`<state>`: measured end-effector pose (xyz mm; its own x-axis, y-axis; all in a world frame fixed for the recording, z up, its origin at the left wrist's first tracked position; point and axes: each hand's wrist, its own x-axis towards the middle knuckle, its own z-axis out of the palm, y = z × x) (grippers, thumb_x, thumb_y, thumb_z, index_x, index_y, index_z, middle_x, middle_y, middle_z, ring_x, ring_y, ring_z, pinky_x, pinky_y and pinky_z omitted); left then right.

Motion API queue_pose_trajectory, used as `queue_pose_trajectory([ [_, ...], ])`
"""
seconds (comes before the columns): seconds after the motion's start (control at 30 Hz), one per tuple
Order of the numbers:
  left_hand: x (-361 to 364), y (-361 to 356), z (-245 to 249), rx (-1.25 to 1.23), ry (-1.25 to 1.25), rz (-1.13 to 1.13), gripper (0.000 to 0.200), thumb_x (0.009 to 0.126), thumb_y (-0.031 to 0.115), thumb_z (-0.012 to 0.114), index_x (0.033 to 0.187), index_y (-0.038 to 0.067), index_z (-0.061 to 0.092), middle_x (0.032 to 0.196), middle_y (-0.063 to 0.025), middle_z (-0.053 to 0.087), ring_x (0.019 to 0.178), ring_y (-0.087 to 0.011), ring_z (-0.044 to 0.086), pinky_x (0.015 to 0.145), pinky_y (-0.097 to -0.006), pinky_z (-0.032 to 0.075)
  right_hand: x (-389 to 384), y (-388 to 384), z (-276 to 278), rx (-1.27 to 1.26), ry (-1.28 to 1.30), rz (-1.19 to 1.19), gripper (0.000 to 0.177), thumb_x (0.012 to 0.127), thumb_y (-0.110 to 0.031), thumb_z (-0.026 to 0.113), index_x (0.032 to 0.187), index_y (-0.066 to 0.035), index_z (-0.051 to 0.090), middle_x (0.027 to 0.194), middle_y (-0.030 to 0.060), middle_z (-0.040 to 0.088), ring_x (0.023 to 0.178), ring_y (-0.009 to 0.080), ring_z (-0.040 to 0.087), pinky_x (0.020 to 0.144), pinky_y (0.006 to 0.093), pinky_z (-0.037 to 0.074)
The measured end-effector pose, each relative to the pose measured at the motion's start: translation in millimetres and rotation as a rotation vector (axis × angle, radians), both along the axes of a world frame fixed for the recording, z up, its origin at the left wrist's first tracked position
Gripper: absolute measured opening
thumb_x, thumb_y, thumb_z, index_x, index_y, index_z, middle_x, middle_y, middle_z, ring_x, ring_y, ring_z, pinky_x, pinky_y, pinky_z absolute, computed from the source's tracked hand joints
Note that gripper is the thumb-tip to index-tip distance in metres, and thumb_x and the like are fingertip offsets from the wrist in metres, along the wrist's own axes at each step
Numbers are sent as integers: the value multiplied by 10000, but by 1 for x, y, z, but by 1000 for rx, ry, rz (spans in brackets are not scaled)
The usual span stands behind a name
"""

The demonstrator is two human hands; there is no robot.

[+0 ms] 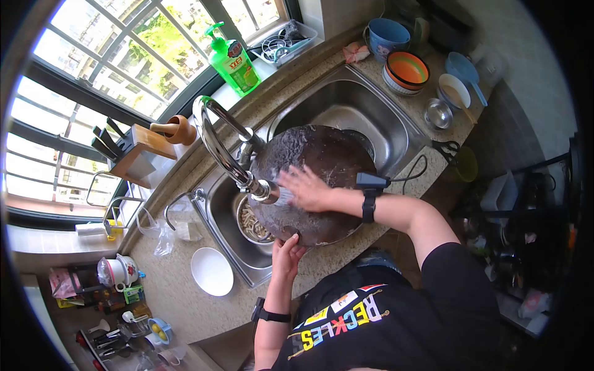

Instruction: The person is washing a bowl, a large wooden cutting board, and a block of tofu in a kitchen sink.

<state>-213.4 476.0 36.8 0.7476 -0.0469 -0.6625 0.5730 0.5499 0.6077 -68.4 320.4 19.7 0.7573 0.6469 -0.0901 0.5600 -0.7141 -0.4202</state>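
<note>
The black shirt (396,309) reads "RECKLES". Over the sink (346,93), at clock centre, the round pan (337,161) is dark, with greyish patches. The right hand (306,188) presses it, fingers apart; the left hand (288,256) clamps its 7 o'clock rim. The green bottle (238,67) stands at 11.

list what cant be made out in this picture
All in the head view:
- underside of the large dark round piece: faces away from the camera
- right hand's palm: hidden by its own back; its fingers are blurred
- left hand's fingertips: partly hidden by the round piece
- rest of the pale strips: covered by the round piece
- things on the dark rack: too dim and small
</note>
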Motion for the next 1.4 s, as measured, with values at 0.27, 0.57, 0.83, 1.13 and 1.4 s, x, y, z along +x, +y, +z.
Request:
queue_pose_trajectory([
  [0.27, -2, 0, -3, 19, 28, 22, 433, 830, 52, 563, 1210, 9, 362, 1180, -163, 512, 1061, -319, 550, 915, -482, 450, 43, 20, 4, 43, -64, 460, 559, 895, -449, 433, 1390, -212, 324, 1473, 82, 225, 1367, 256, 173, 1104, 477, 111],
  [0.57, 0, -3, 2, 29, 56, 34, 386, 815, 101, 608, 1142, 36, 413, 1080, -106, 562, 964, -240, 597, 830, -406, 488, 115, -83, -45, -123, 21, -544, 636, 906, -498, 344, 1412, -126, 245, 1485, 106, 184, 1372, 285, 144, 1073, 541, 126],
  [0.83, 1, 0, 5, -9, -3, -1, 396, 823, 86, 602, 1148, 10, 387, 1073, -126, 552, 978, -256, 591, 836, -424, 490, 23, 26, -29, 24, -138, -121, 587, 909, -421, 370, 1411, -140, 256, 1483, 99, 195, 1369, 291, 159, 1094, 504, 105],
  [1.13, 0, 3, 2, -15, -45, -38, 366, 849, 53, 531, 1174, -21, 378, 1149, -181, 525, 1014, -321, 578, 873, -436, 493, -75, -55, 27, 66, -146, 216, 460, 929, -375, 382, 1376, -272, 350, 1458, 62, 273, 1345, 257, 237, 1087, 487, 155],
  [1.4, 1, 11, -16, -38, -30, -97, 426, 819, 111, 612, 1171, 48, 380, 1132, -84, 536, 989, -267, 572, 884, -458, 425, -29, -169, -38, -187, -125, -434, 571, 940, -451, 290, 1419, -146, 231, 1481, 106, 190, 1367, 340, 120, 1085, 536, 110],
])
